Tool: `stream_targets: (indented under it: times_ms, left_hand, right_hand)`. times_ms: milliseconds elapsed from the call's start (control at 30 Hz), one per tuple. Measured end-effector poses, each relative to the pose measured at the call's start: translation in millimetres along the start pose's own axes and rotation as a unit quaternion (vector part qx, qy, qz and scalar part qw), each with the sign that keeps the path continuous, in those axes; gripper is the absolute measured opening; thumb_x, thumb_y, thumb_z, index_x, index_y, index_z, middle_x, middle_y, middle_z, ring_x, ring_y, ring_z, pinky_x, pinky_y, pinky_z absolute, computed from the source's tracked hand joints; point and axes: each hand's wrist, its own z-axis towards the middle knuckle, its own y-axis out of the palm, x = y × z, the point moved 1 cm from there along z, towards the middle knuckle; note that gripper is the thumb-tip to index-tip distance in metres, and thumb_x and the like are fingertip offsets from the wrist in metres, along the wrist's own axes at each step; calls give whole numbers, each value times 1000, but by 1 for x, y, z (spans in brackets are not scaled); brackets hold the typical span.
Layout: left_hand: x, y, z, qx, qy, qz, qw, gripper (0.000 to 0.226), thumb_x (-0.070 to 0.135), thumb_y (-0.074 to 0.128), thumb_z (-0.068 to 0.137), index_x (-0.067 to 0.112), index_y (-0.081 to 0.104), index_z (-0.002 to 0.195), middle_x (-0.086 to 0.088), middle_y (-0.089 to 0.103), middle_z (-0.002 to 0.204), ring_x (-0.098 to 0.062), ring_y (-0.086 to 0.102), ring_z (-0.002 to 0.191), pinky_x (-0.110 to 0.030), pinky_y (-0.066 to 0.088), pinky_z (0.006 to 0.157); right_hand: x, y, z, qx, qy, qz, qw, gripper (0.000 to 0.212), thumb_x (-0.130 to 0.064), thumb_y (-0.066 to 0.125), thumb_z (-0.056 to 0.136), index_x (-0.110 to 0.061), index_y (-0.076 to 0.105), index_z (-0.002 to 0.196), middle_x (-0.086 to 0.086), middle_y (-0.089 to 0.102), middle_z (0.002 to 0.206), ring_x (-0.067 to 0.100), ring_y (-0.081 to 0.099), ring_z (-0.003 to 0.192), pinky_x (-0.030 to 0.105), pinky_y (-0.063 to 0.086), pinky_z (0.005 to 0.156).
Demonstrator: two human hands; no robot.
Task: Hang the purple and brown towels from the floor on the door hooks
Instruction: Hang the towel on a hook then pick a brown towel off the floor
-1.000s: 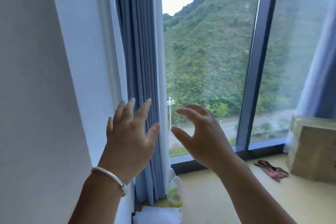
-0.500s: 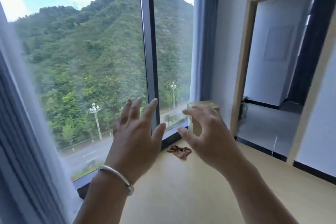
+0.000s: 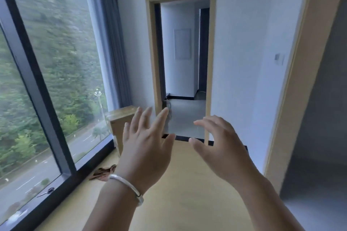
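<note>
Both hands are spread and hold nothing, and the brown towel (image 3: 102,173) lies crumpled on the floor (image 3: 187,184) by the window, low and just beside the left hand (image 3: 146,148), farther from the right hand (image 3: 221,148).

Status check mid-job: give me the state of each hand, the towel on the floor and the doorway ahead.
Left hand: open, fingers spread, holding nothing.
Right hand: open, fingers loosely bent, holding nothing.
Brown towel: crumpled on the floor by the window, untouched.
Doorway: open, the room beyond it visible.
Curtain: drawn back beside the window.
Purple towel: not in view.
</note>
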Motion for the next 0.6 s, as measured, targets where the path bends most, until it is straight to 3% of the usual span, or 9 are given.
stream_targets:
  times_ms: [200,333,600]
  left_hand:
    - [30,84,89,-32,60,-40,997,58,54,27,95,44,3,147,6,1,160,-12,-17,144,-43,-4,117]
    - [47,139,164,-42,94,-78,992,58,53,29,96,44,3,147,6,0,160,-13,-16,145,-44,-3,117]
    - [78,222,305,-48,134,-130,981,59,51,32,95,41,9,148,2,6,159,-16,-9,146,-45,2,117]
  right_hand:
    - [92,-11,42,29,53,-74,995,44,-45,57,87,-35,52,130,-20,42,135,-7,22,129,15,23,96]
    - [151,-16,90,37,75,-116,990,42,-41,61,88,-32,53,129,-18,44,133,-4,27,129,12,22,98]
    - [249,-21,199,74,107,-160,979,40,-40,63,87,-32,56,125,-17,45,131,1,34,127,19,28,99]
